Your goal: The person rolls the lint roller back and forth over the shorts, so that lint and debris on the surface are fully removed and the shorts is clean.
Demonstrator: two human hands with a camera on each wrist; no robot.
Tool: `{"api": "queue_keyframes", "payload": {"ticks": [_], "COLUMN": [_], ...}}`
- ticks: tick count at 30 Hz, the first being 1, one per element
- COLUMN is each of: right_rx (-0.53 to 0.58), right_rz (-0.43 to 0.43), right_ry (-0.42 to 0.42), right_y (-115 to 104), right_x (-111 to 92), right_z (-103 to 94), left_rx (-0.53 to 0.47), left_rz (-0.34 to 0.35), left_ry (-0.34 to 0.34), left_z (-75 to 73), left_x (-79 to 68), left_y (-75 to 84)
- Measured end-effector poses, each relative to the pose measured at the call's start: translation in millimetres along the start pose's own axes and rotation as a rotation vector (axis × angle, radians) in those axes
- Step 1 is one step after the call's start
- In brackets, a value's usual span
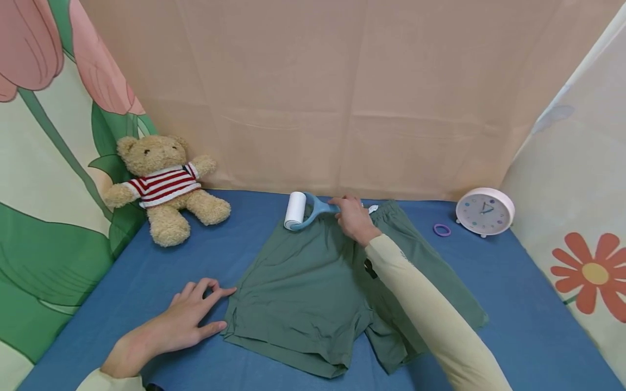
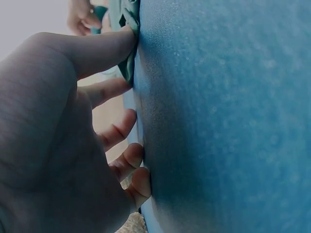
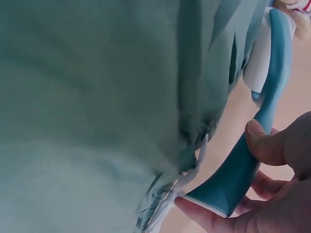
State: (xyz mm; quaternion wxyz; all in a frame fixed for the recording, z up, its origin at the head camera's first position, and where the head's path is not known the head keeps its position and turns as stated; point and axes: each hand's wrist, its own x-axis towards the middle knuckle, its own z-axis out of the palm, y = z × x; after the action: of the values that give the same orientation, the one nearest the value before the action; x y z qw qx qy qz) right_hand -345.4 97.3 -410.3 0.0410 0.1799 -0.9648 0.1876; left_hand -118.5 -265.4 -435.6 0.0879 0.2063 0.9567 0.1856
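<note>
Green shorts (image 1: 303, 293) are spread on the blue surface, waistband at the far side. At their upper left corner is a lint roller (image 1: 295, 210) with a white roll and a blue handle. My right hand (image 1: 356, 221) grips that handle (image 3: 233, 177), thumb on one side and fingers on the other in the right wrist view. The roll overlaps the waistband's left end. My left hand (image 1: 183, 320) has its thumb and index fingertips (image 2: 125, 43) on the left edge of the shorts, set apart from each other. Its other fingers are spread over the blue cloth.
A teddy bear (image 1: 168, 184) in a striped shirt leans at the back left. At the right are a purple ring (image 1: 442, 230) and a round white clock (image 1: 485, 212). White drawstring (image 3: 182, 182) shows at the waistband. A beige backdrop (image 1: 313, 98) closes the far side.
</note>
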Motion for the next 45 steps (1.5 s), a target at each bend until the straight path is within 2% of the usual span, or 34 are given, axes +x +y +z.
{"api": "queue_keyframes", "payload": {"ticks": [6,13,21,29,32,37,41,45], "right_rx": [-0.011,-0.003,-0.012,-0.033,-0.044,-0.051,-0.057,-0.081], "right_rz": [0.001,0.009,0.008,0.012,0.017,-0.003,-0.01,-0.003], "right_ry": [0.016,0.017,0.024,0.002,0.006,0.007,0.018,0.031], "right_y": [10,25,44,62,68,75,82,91], "right_x": [-6,-12,-16,-20,-21,-24,-27,-31], "right_z": [-4.4,-11.5,-20.5,-31.0,-35.0,-41.1,-45.9,-50.4], "left_rx": [-0.008,0.023,-0.006,0.017,0.023,0.004,0.018,0.026], "left_rz": [0.011,0.058,0.023,0.047,0.043,0.034,0.049,0.034], "left_ry": [0.001,0.058,0.013,0.052,0.049,0.022,0.037,0.038], "left_z": [0.6,8.2,2.4,10.3,11.5,4.9,7.0,10.3], "left_x": [-0.6,-1.8,-1.8,0.1,1.1,-0.3,0.1,0.9], "left_y": [-1.1,-7.9,-3.4,-10.6,-12.2,-6.9,-8.6,-11.8]}}
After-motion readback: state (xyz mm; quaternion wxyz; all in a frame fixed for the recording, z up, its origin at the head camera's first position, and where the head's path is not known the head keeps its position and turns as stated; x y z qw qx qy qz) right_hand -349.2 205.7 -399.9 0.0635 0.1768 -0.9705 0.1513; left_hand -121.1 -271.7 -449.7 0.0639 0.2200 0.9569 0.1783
